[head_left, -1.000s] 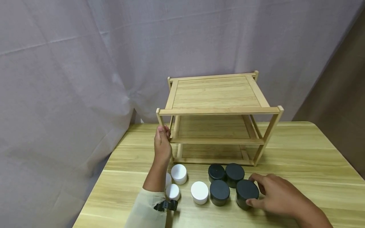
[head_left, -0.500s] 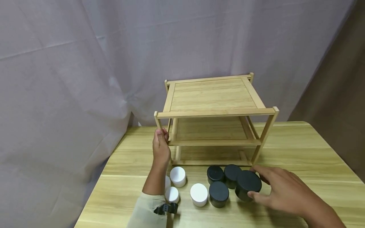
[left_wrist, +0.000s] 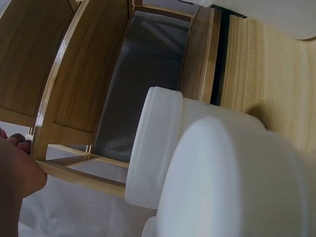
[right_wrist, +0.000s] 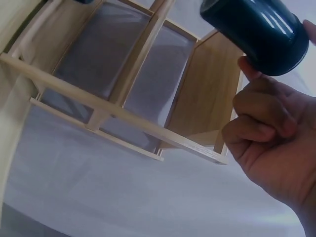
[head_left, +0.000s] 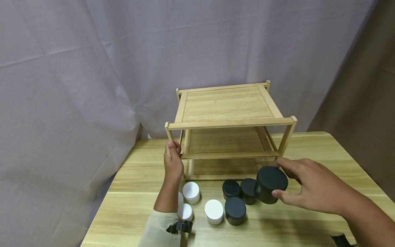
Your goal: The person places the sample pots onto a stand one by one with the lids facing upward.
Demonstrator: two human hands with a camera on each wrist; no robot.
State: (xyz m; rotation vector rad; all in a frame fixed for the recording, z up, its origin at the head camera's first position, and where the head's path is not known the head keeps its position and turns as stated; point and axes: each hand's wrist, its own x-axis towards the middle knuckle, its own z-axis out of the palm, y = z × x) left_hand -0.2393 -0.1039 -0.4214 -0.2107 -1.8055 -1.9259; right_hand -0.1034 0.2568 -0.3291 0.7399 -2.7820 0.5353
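Observation:
My right hand (head_left: 314,187) pinches a black lidded jar (head_left: 271,184) between thumb and index finger, raised off the table. In the right wrist view the jar (right_wrist: 261,34) is tilted in that camera's frame, and the other fingers are curled below it. My left hand (head_left: 173,159) grips the left front post of a three-tier wooden shelf rack (head_left: 229,124), above its middle tier. Three more black jars (head_left: 235,210) stand in front of the rack. Several white lidded jars (head_left: 214,211) stand left of them, some partly hidden by my left forearm; white jars (left_wrist: 158,148) loom close in the left wrist view.
The wooden table (head_left: 135,206) bears the rack and the jars. A grey curtain (head_left: 216,41) hangs right behind the rack, with a darker brown cloth (head_left: 364,113) at the right. Each wrist has a black strap (head_left: 180,226).
My right hand has lifted the black jar off the table and brought it up towards the rack. My left hand keeps its grip on the post.

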